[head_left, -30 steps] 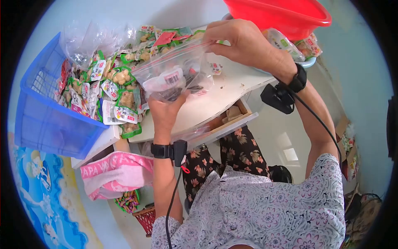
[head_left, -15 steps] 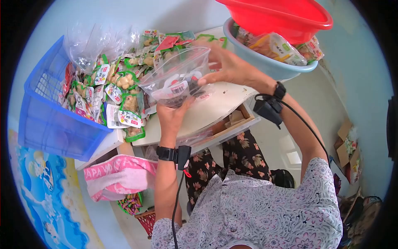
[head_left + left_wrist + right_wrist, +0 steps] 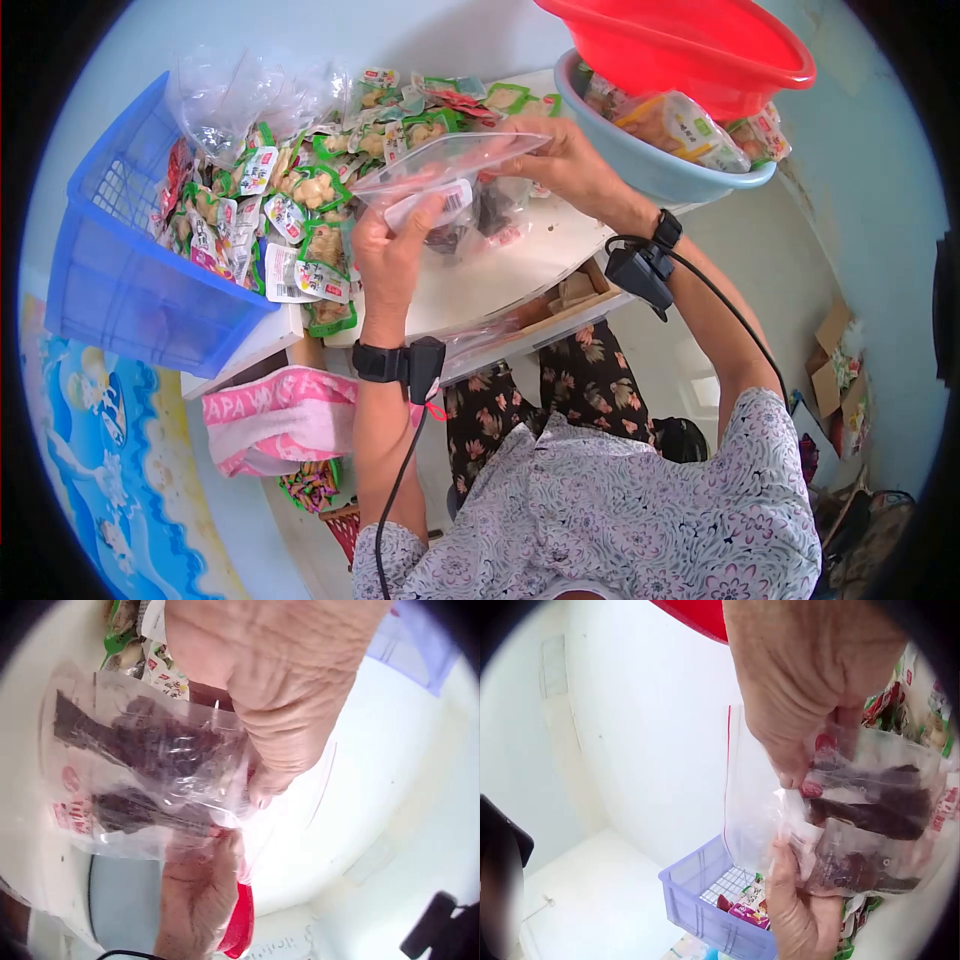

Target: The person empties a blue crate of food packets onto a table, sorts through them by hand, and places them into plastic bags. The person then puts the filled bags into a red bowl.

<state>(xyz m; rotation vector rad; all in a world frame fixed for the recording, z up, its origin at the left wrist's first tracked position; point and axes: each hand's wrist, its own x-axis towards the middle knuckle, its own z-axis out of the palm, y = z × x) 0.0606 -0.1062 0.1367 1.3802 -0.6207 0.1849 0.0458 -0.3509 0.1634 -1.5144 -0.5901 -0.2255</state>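
Between both hands is a clear zip bag [image 3: 470,155] with dark brown pieces of food [image 3: 172,746] inside. My left hand [image 3: 388,255] grips its left side, thumb on the near face beside a white barcode label [image 3: 455,200]. On the other side my right hand [image 3: 580,180] pinches the bag, its thumb pressing the plastic in the right wrist view. The bag's upper part leans toward the wall, and a red zip line [image 3: 730,757] runs along it. Red print marks the bag's lower end in the left wrist view.
Many small food packets [image 3: 310,190] lie heaped at the left, spilling from a tipped blue basket [image 3: 160,260], with clear bags [image 3: 235,100] on top. A red basin [image 3: 690,50] rests in a light blue basin [image 3: 640,155] at the right. An open drawer [image 3: 580,300] sits under the white tabletop [image 3: 430,300].
My right hand has let go of the bag's top edge, come down and taken its right side. The bag has tilted over, its upper part now lying flatter, and my left thumb has shifted up.
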